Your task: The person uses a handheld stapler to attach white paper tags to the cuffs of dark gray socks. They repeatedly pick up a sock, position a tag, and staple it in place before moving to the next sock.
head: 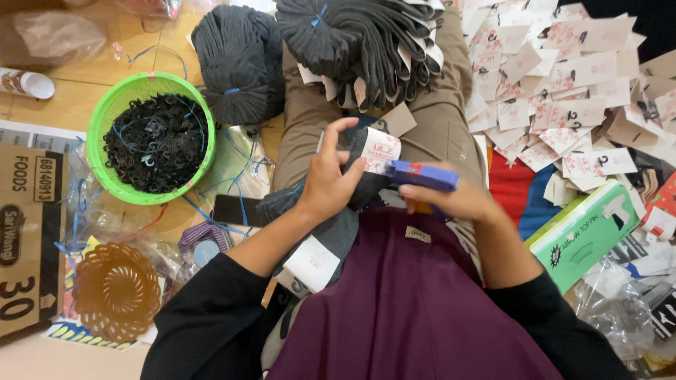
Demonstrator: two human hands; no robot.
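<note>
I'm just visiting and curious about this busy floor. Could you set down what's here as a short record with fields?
Left hand: holds a dark sock with a white paper tag
Right hand: grips a blue tagging gun, its tip at the tag
Lap: more dark socks, maroon garment
Ahead: bundles of dark socks
Person's left: green basket of small black hooks, orange basket, cardboard box
Person's right: heap of paper tags, green box
</note>
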